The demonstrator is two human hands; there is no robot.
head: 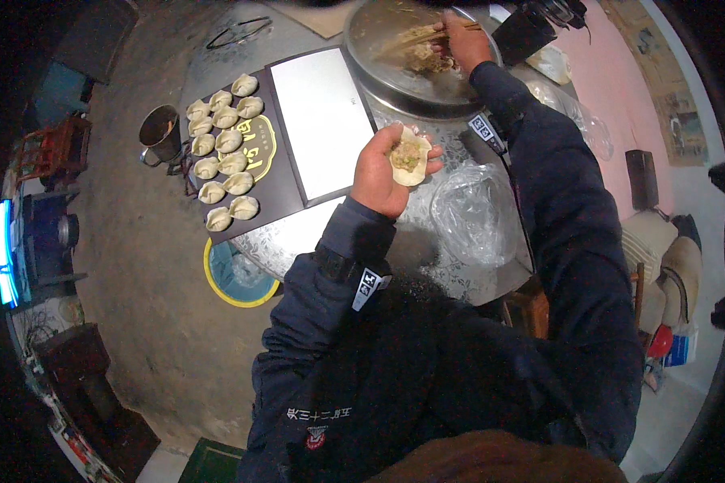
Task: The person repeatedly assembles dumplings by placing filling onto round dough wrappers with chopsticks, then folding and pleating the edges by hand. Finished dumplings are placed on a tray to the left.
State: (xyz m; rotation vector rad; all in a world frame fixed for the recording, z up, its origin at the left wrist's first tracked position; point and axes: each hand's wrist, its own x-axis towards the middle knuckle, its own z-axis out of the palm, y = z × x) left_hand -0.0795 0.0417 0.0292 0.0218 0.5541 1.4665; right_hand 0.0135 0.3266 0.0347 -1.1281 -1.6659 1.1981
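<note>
On the palm and fingers of my left hand (377, 175) rests a round dumpling wrapper (408, 176) with a dab of minced filling (406, 156) at its middle. My right hand (466, 45) is over the wide metal basin (393, 101), gripping wooden chopsticks (475, 26) whose far ends reach into the filling mixture (426, 57). Several folded dumplings (234, 164) sit in two uneven rows on a dark flat board (278, 172) with gold printing. Beside them, nearer the basin, lies a white panel with a dark border (320, 121).
A clear plastic bag (474, 214) lies on the patterned tabletop (453, 136), right of my left hand. Below the table's left edge is a yellow-rimmed basin (241, 296); a metal pot (160, 136) stands farther left. A dark container (525, 30) is beside the metal basin.
</note>
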